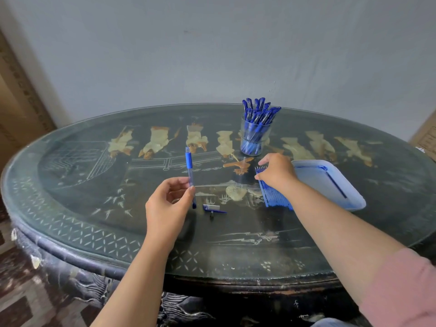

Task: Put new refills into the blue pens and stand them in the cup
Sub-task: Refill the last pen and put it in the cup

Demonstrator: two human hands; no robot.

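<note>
near the front middle of the dark oval table [94,220], the left hand [168,204] holds a blue pen [190,175] nearly upright, pinched between thumb and fingers [181,185] at its clear lower half, the blue grip end pointing up and away from the person. just right of that hand, a blue pen cap [213,207] lies flat on the glass top with a small dark piece [211,215] touching its near side. further right, the right hand [276,172] reaches out over a flat row of blue refills [276,199] lying side by side on the table; its fingers are bent down onto the far end of the row, and whether they pinch a single refill or only press on the row cannot be told. a pink sleeve [401,286] covers the upper part of that arm. beside the refills on the right sits a pale tray [354,201] smeared with blue, with a thin dark stick [336,185] lying in it. beyond the right hand, well apart from the held pen, a clear cup [254,140] stands upright, packed with capped blue pens [258,112] that lean and fan outward. behind the table rises a plain pale wall [212,55].
</note>
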